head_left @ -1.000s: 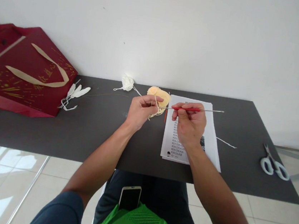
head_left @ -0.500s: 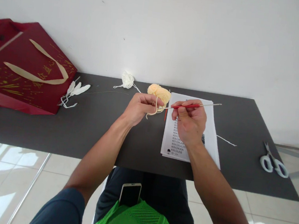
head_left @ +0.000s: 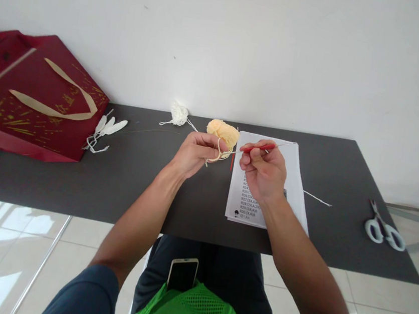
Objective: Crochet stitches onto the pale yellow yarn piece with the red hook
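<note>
**Head view: one entry, hands and worktop**

1. Risks, as we judge them:
   - The yarn strand (head_left: 218,154) forms a small slack loop between the two hands. If the pinch loosens or the hook tilts, we think the loop could slide off the tip.
   - The peach yarn ball (head_left: 224,131) lies loose on the dark table (head_left: 134,184), just beyond the hands. A hard tug on the strand could roll or drag it.
   - The hook's thin end points left, close to the left fingers, so a quick push could jab them.
   - The printed pattern sheet (head_left: 297,187) lies under the right wrist, and a sliding wrist could shift it.

2. Left hand (head_left: 197,153): the fingers are curled in tight. Thumb and forefinger pinch the yarn strand, which hangs in its loop at the hand's right side.

3. Right hand (head_left: 264,171): the fingers are clenched round the red grip of the crochet hook (head_left: 259,147), held much like a pen. The bare metal tail runs right and far, over the sheet.

4. Also on the table:
   - white yarn bundle (head_left: 178,113), far and left of the ball
   - white feather-shaped pieces (head_left: 109,128), beside the red gift bag (head_left: 34,97) at far left
   - loose white thread (head_left: 316,198), right of the sheet
   - scissors (head_left: 384,231), well apart at the right

5. Lap: a phone (head_left: 182,274), near the table's edge.
</note>
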`<state>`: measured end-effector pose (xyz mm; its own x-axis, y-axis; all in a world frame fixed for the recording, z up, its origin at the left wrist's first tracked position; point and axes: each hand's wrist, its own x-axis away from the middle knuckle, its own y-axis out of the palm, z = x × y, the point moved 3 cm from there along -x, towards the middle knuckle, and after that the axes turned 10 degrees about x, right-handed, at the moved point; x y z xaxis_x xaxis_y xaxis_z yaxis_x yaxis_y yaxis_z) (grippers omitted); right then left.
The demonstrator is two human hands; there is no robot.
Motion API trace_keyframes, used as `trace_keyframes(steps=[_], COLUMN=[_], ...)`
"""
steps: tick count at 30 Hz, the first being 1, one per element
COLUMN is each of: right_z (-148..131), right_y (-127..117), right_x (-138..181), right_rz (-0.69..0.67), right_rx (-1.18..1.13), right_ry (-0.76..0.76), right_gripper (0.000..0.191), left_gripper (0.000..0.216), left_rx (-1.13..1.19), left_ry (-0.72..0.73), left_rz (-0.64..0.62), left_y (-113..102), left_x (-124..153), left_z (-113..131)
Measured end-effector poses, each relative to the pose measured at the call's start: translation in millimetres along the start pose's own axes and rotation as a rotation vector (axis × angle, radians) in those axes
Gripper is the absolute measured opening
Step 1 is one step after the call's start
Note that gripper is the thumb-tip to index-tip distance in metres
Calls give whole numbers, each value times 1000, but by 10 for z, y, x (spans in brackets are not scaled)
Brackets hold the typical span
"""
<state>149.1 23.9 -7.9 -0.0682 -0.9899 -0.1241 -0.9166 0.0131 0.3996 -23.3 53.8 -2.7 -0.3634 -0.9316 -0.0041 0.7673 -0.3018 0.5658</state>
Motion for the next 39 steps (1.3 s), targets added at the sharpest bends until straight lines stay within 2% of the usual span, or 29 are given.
trace_keyframes(steps=[4, 8, 18, 28, 39], right_z=[85, 152, 218, 232, 180], right_y=[-10, 54, 178, 206, 188], right_x=[-18, 17, 106, 127, 107], right_rz=[32, 64, 121, 125, 130], right_rx=[-153, -175, -121, -57, -67], right_ry=[136, 190, 100, 43, 4], right_gripper=[30, 24, 23, 23, 22], left_gripper=[19, 19, 43, 40, 40], left_rx=[-90, -238, -233, -243, -246], left_ry=[115, 220, 294, 341, 325], left_rz=[35, 79, 211, 283, 273], left_y=[0, 42, 103, 135, 111], left_x=[-2, 7, 22, 41, 49], left_z=[-33, -72, -192, -214, -218])
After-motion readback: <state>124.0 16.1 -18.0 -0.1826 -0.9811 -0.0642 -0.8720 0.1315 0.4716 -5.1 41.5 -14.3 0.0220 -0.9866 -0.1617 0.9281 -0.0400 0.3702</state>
